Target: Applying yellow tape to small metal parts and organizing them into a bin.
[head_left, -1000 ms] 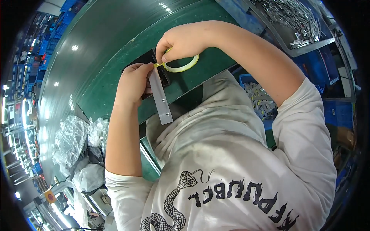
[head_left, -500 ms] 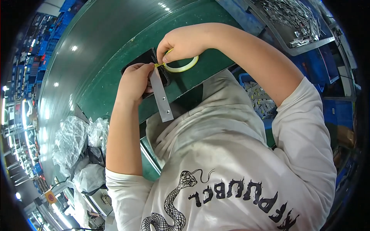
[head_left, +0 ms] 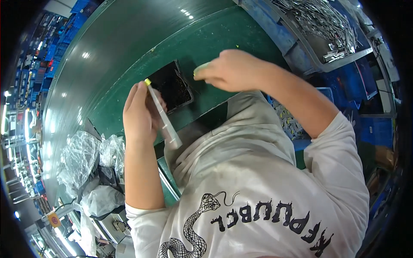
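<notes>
My left hand is closed around a long flat metal strip that slants down toward my lap. A small piece of yellow tape sits on the strip's upper end, beside my fingertips. My right hand, smeared a little by motion, grips a roll of yellow tape, seen nearly edge-on, over the green bench. Between the two hands lies a shallow black tray with small specks on its dark surface.
The green bench curves past on the left. Clear plastic bags are heaped beside my left forearm. At the upper right a grey bin holds many thin metal pieces, and a blue crate with metal parts stands by my right elbow.
My right hand has moved right with the tape roll, away from the strip. My left hand has drawn left and tilted the strip, uncovering more of the black tray. Yellow tape shows on the strip's end.
</notes>
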`<move>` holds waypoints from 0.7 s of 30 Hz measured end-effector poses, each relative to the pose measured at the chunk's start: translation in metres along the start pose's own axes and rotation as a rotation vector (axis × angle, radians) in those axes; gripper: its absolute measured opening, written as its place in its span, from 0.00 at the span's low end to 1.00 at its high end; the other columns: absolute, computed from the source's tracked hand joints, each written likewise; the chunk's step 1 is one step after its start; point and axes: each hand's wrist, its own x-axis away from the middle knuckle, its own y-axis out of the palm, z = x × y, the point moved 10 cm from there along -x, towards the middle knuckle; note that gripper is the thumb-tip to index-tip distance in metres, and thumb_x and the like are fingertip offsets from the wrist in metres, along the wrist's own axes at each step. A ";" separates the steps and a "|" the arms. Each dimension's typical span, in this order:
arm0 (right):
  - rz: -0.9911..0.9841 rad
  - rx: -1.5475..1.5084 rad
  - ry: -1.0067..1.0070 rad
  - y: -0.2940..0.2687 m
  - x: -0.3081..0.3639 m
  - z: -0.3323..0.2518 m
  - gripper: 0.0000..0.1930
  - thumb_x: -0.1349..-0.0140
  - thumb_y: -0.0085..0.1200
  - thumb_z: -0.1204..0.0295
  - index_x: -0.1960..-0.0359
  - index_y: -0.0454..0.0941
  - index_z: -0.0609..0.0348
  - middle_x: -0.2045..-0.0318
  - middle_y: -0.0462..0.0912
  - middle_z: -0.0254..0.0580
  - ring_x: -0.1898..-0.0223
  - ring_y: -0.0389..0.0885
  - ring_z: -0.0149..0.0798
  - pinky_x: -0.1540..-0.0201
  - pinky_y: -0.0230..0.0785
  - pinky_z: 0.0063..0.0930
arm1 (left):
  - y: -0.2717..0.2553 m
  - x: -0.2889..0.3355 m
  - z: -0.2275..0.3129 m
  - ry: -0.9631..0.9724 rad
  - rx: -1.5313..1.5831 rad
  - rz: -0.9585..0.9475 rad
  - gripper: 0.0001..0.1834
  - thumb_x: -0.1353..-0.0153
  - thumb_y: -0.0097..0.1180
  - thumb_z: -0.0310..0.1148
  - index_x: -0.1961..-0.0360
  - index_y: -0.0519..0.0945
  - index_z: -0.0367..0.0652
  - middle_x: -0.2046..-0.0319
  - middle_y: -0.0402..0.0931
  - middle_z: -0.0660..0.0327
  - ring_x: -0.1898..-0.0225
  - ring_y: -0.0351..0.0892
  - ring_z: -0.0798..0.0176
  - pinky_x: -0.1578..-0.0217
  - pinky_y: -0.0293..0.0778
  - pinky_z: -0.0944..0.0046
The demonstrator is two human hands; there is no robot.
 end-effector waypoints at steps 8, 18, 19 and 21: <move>0.092 0.220 -0.045 0.023 0.042 -0.012 0.20 0.41 0.62 0.65 0.45 0.80 0.46 0.71 0.77 0.29 0.63 0.77 0.36 0.48 0.66 0.35 | -0.018 0.050 -0.005 0.110 -0.024 -0.124 0.17 0.25 0.43 0.43 0.68 0.67 0.43 0.85 0.60 0.65 0.90 0.58 0.71 0.91 0.55 0.70; 0.065 -0.513 0.066 0.020 0.072 -0.069 0.23 0.42 0.63 0.60 0.47 0.77 0.59 0.56 0.79 0.43 0.51 0.76 0.49 0.45 0.65 0.43 | 0.044 0.084 -0.021 0.262 -0.304 -0.454 0.28 0.23 0.34 0.49 0.56 0.72 0.30 0.72 0.81 0.49 0.72 0.83 0.58 0.70 0.79 0.64; 0.008 -0.712 0.081 0.031 0.074 -0.076 0.22 0.40 0.62 0.61 0.48 0.77 0.62 0.56 0.79 0.45 0.51 0.75 0.51 0.46 0.67 0.43 | 0.061 0.089 -0.017 0.339 -0.341 -0.574 0.26 0.23 0.35 0.46 0.57 0.72 0.27 0.70 0.82 0.49 0.69 0.83 0.59 0.67 0.79 0.63; -0.153 -0.863 0.094 0.045 0.071 -0.092 0.20 0.35 0.58 0.56 0.56 0.77 0.62 0.58 0.80 0.51 0.54 0.77 0.54 0.49 0.70 0.41 | 0.076 0.095 -0.021 0.439 -0.385 -0.630 0.24 0.23 0.37 0.43 0.58 0.72 0.27 0.70 0.82 0.49 0.69 0.83 0.60 0.67 0.79 0.63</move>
